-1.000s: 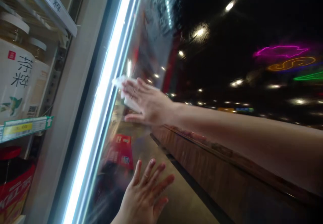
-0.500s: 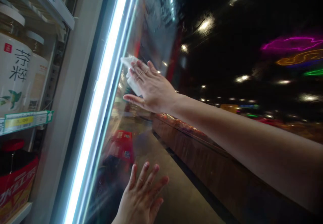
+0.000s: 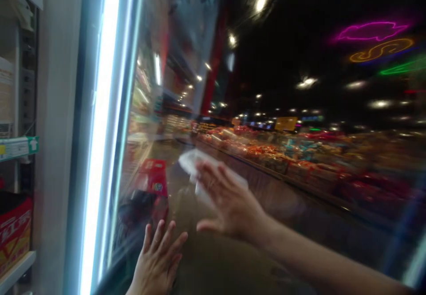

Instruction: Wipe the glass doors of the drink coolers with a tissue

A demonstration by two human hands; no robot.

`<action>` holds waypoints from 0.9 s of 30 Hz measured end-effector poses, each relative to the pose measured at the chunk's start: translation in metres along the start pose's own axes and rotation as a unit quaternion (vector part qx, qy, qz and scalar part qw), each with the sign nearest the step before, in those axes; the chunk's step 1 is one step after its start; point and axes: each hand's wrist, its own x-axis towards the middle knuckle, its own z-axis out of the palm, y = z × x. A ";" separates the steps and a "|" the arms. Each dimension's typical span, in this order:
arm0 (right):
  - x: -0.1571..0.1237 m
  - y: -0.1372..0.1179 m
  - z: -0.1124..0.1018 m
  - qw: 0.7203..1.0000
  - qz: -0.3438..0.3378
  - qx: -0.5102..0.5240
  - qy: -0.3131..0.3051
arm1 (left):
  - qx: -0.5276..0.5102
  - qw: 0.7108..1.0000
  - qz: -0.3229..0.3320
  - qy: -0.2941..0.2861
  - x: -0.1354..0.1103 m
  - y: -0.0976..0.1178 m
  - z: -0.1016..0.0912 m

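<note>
My right hand (image 3: pixel 233 204) lies flat with its fingers stretched over a white cloth (image 3: pixel 191 161), pressing it against a glass pane (image 3: pixel 206 259). The cloth sticks out beyond the fingertips and along the upper side of the hand; motion blurs both. Lower and to the left, my left hand (image 3: pixel 156 255) has its fingers spread and seems to rest on the same pane, holding nothing. Whether its whole palm touches the glass, I cannot tell.
A bright light strip (image 3: pixel 100 108) runs down the cabinet frame to the left. Beyond it, a shelf holds a red package (image 3: pixel 15 237) above a white shelf edge (image 3: pixel 18 270). Through the glass show a red box-like object (image 3: pixel 153 175) and heaped goods (image 3: pixel 266 151).
My right hand has swept the cloth down and to the right across the glass. The view has turned right, so the light strip and shelf sit further left. My left hand stays spread.
</note>
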 end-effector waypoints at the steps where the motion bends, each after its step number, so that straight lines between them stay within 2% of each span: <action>1: -0.027 -0.022 0.007 0.998 -0.051 0.009 -0.022 | -0.001 1.000 -0.010 0.001 -0.004 0.000 0.000; 2: -0.051 -0.043 0.014 0.995 -0.093 0.015 -0.040 | 0.000 1.000 -0.018 0.001 -0.008 -0.001 0.000; 3: -0.071 -0.059 0.019 0.993 -0.106 0.011 -0.056 | 0.003 1.000 -0.023 -0.001 -0.011 -0.001 0.000; 5: -0.085 -0.069 0.020 0.995 -0.083 -0.010 -0.059 | 0.004 1.000 -0.025 -0.008 -0.011 -0.001 -0.001; 9: -0.055 -0.031 0.003 0.992 0.116 -0.057 -0.010 | -0.010 0.999 -0.036 -0.013 0.004 0.006 -0.003; 11: -0.060 -0.034 0.003 0.983 0.169 -0.073 0.002 | -0.015 0.998 -0.055 -0.016 0.005 0.014 -0.003; 12: -0.074 -0.047 0.007 0.984 0.163 -0.075 -0.002 | -0.017 0.998 -0.060 -0.019 0.001 0.018 -0.003; 15: -0.136 -0.105 0.024 0.996 0.046 -0.055 -0.053 | -0.025 0.998 -0.035 -0.040 -0.018 0.029 -0.001; 17: -0.167 -0.126 0.032 0.996 0.029 -0.048 -0.067 | -0.031 0.998 -0.004 -0.053 -0.022 0.037 0.001; 18: -0.174 -0.125 0.033 0.996 0.047 -0.045 -0.064 | -0.034 0.998 0.011 -0.056 -0.019 0.042 0.002; 20: -0.176 -0.108 0.030 0.989 0.131 -0.045 -0.044 | -0.040 0.997 0.033 -0.051 -0.004 0.054 0.005; 23: -0.182 -0.093 0.023 0.966 0.250 -0.065 -0.020 | -0.048 0.997 0.044 -0.039 0.024 0.075 0.010; 25: -0.206 -0.111 0.024 0.963 0.258 -0.075 -0.015 | -0.053 0.997 0.044 -0.038 0.033 0.086 0.015; 27: -0.236 -0.138 0.027 0.968 0.236 -0.082 -0.014 | -0.058 0.996 0.054 -0.043 0.032 0.095 0.020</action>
